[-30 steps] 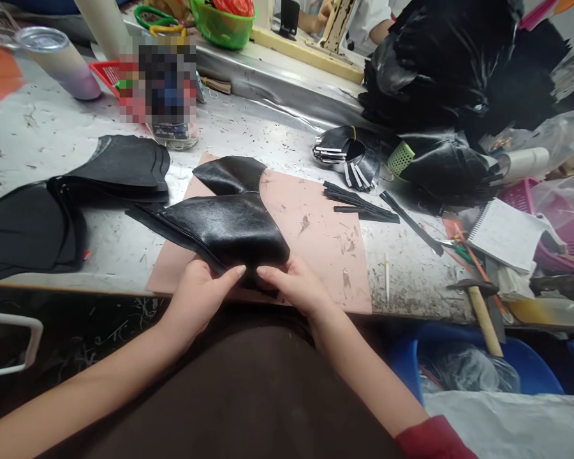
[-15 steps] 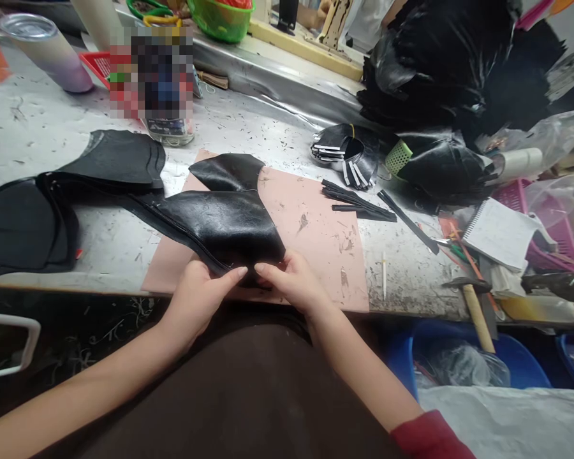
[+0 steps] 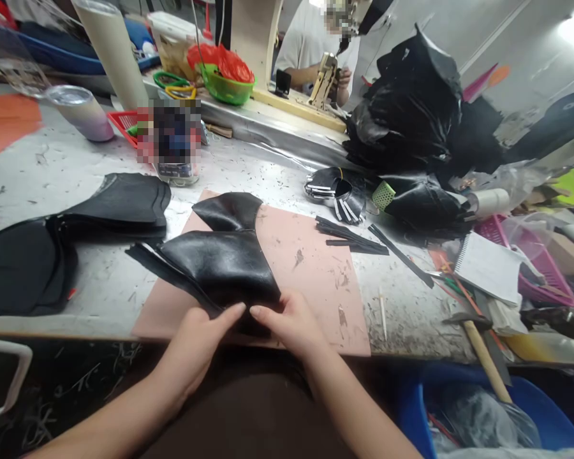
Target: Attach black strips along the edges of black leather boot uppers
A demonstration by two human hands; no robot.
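A glossy black leather piece [image 3: 220, 261] with a zipper [image 3: 172, 271] along its left edge lies partly on a pink board [image 3: 310, 280]. My left hand [image 3: 208, 331] pinches its near edge, thumb on top and fingers hidden underneath. Close beside it, my right hand [image 3: 287, 322] grips the same edge, the two thumb tips nearly meeting. The piece's far part folds up into a second black panel [image 3: 232, 210]. To the left rest stacks of matte black pieces [image 3: 119, 204].
Black zipper strips [image 3: 349, 239], a white pen [image 3: 382, 312], a notebook [image 3: 488, 268] and a hammer [image 3: 481, 344] lie to the right. A bundle of black pieces [image 3: 337, 191] sits behind. Across the ledge, a co-worker's hand [image 3: 344, 80] is beside a sewing machine.
The view has tilted up, so the bench appears lower and a co-worker shows at the back. Both hands keep their hold; the zipper's far end has shifted clear of the matte stack.
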